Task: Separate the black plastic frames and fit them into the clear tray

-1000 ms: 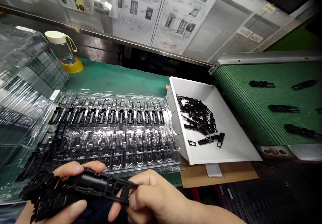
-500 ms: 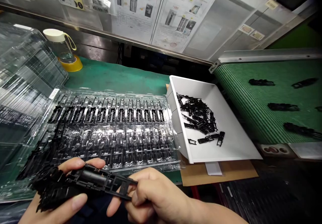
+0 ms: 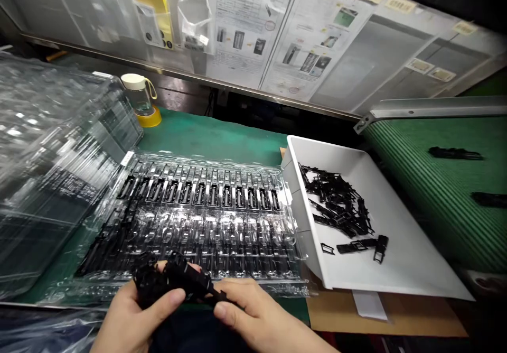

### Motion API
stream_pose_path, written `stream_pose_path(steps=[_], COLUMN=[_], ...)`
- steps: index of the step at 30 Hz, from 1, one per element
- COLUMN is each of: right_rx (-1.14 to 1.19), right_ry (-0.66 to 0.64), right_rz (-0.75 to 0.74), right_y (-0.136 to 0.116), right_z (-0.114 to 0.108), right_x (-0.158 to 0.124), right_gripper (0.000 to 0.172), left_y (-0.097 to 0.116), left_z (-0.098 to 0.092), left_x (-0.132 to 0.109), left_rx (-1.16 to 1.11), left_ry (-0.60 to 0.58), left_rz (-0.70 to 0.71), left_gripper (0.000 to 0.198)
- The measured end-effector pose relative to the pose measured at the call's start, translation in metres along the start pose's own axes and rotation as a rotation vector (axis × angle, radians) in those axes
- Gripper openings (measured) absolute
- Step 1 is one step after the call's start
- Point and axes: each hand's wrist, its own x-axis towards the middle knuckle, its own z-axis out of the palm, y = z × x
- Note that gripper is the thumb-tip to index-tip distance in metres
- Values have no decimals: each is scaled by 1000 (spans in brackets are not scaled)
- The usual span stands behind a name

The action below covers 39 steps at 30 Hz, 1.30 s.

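My left hand (image 3: 132,313) grips a bunch of black plastic frame parts (image 3: 158,279) at the near edge of the table. My right hand (image 3: 253,316) pinches the right end of one long black part (image 3: 206,288) that sticks out of that bunch. Just beyond both hands lies a clear blister tray (image 3: 198,221); its far row holds several black parts standing in slots.
A white bin (image 3: 400,268) with a heap of black parts (image 3: 336,205) stands to the right on brown cardboard. A green conveyor (image 3: 443,194) carries more parts further right. Stacked clear trays (image 3: 51,152) rise on the left, with a bottle (image 3: 138,91) behind.
The view has swung left and up. My hands have drawn closer together and sit lower in view, and the long part now shows shorter between them.
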Motion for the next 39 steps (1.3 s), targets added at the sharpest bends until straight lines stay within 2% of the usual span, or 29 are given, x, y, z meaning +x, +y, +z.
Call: stream_pose_path(steps=[3, 5, 7, 10, 12, 14, 16, 18, 21, 24, 26, 27, 29, 31, 33, 36, 39], right_rx=[-166, -148, -56, 67, 165, 370, 585, 697, 709, 581, 377, 253, -15, -273, -498, -721, -757], right_ry=[4, 93, 190, 248, 259, 193, 57, -26, 47, 255, 407, 463, 526, 528, 484, 350, 247], right_rz=[60, 67, -8, -145, -132, -35, 83, 143, 66, -52, -143, -214, -398, -580, -661, -605, -490], right_y=[0, 0, -2, -7, -9, -11, -12, -13, -16, -18, -15, -13, -4, 6, 16, 27, 32], right_z=[2, 4, 7, 16, 23, 29, 34, 36, 36, 32, 31, 32, 36, 42, 48, 54, 55], right_x=[3, 7, 12, 24, 34, 43, 50, 55, 60, 64, 71, 75, 87, 101, 114, 123, 120], right_gripper=[20, 32, 45, 38, 30, 27, 26, 24, 18, 16, 11, 6, 17, 34, 40, 35, 36], left_y=[-4, -4, -2, 3, 4, 2, 0, -1, 2, 11, 18, 21, 25, 25, 19, 5, -4], left_z=[-12, -17, -17, -13, -12, -15, -21, -27, -40, -60, -77, -85, -98, -108, -115, -123, -127], left_x=[4, 5, 3, 1, 2, 5, 9, 10, 12, 19, 27, 33, 45, 60, 75, 96, 107], left_rx=[232, 388, 449, 453, 427, 416, 419, 415, 323, 303, 452, 580, 899, 1152, 1254, 1280, 1293], left_ry=[-49, -30, -14, -83, -137, -164, -157, -156, -180, -151, -89, -69, -55, -70, -151, -342, -481], left_rz=[105, 170, 224, 360, 401, 386, 368, 319, 205, 155, 230, 336, 647, 975, 1166, 1203, 1191], left_gripper=[37, 36, 30, 18, 19, 22, 25, 29, 37, 34, 31, 28, 23, 33, 49, 58, 62])
